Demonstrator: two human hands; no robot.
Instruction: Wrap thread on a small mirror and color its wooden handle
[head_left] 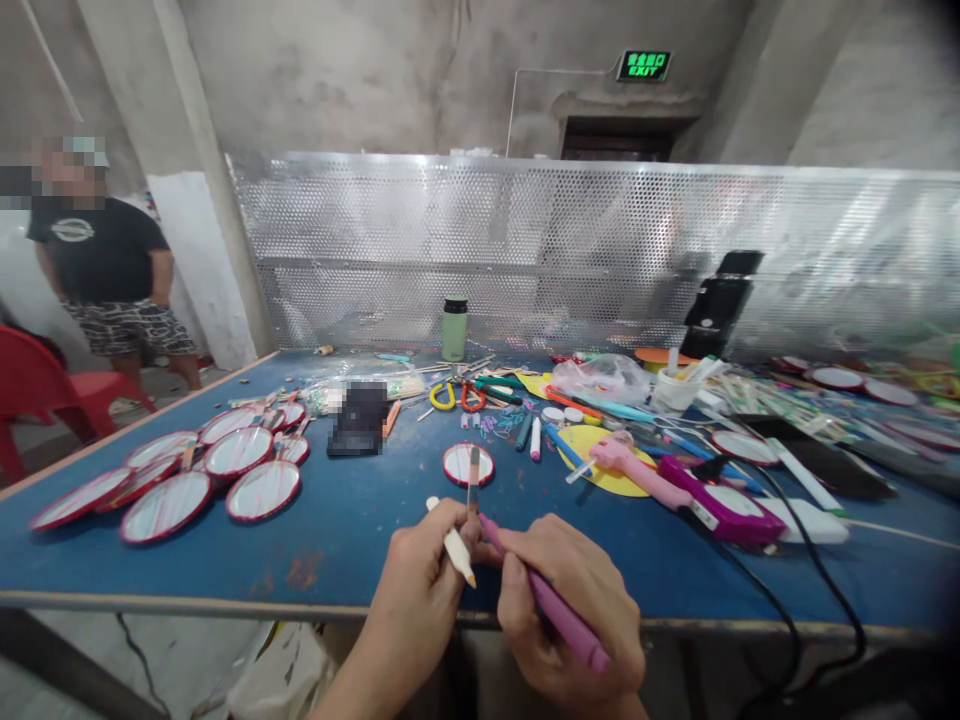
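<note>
My left hand point(421, 572) is closed around a white marker point(456, 555) with an orange tip. Its fingertips also pinch a flat stick point(473, 480), whose upper end overlaps a small round red-rimmed disc point(456, 464); whether the two are joined I cannot tell. In my right hand point(574, 595) is a pink-purple marker point(562, 615), its front end against the stick near the left fingertips. Both hands are close together above the table's front edge. Several round red-rimmed pieces point(238, 453) with shiny pale faces are heaped to the left.
On the blue table point(352, 555) lie a dark phone-like object point(358, 420), pliers point(442, 396), and a purple glue gun point(720, 505) with cables. A green tumbler point(454, 330) stands before a perforated metal screen point(420, 230). A person point(101, 250) stands at left beside a red chair point(64, 385).
</note>
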